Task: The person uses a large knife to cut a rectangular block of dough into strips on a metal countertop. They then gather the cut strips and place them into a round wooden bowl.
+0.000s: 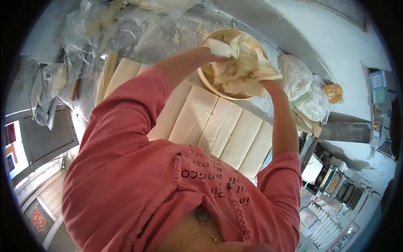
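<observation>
A round pale-yellow basin (204, 82) holds many thin, pale sheets that look like dough (247, 67), some smeared by motion. Over its left rim reaches my left hand (219, 58), closed on some of the sheets, with a white piece lying across its fingers. At the right rim, my right hand (270, 84) is closed around sheets too; its fingertips are hidden under them. Just below the basin, long pale flat slabs (218, 122) lie side by side in a row on the table, a few scraps on top.
Crumpled clear plastic (138, 29) and dough scraps cover the table's far left. A bundle of thin sticks (107, 75) lies beside the slabs. Right of the basin are plastic bags (312, 101) of pale strands and a round brown item (333, 93). A metal machine (342, 185) stands farther right.
</observation>
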A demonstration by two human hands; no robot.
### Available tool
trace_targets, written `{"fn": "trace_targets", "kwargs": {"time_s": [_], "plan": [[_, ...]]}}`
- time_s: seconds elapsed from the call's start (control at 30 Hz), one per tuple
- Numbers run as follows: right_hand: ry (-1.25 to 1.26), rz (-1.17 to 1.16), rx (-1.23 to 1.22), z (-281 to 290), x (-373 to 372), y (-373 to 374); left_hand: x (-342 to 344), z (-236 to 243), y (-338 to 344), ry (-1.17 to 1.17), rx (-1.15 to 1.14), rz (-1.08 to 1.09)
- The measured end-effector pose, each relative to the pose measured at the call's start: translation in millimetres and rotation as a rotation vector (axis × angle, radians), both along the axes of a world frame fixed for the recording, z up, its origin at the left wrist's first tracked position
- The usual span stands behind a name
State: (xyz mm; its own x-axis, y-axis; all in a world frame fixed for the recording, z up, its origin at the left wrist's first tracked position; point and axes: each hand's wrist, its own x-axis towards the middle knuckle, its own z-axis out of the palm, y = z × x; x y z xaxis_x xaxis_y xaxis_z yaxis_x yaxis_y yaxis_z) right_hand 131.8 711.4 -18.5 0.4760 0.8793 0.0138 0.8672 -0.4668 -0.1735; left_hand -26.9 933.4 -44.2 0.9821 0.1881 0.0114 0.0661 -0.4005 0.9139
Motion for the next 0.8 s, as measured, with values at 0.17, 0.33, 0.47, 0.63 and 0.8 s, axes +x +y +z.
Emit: {"fn": "trace_targets", "kwargs": {"time_s": [0.17,0.33,0.47,0.63,0.8], "plan": [[0.123,0.183,0.168,24,-44,26,7,-50,-11,0.187,0.200,0.071],[0.064,0.067,0.085,-20,-106,50,-38,13,-55,0.461,0.384,0.153],[0.144,-0.056,-0.121,-51,-91,59,-98,19,-90,0.060,0.181,0.217],[1.121,-0.076,0.487,29,-48,49,-306,24,-105,-0.074,0.176,0.926],[1.325,-0.077,0.511,16,4,20,-541,-124,-108,0.408,0.128,1.929]]}}
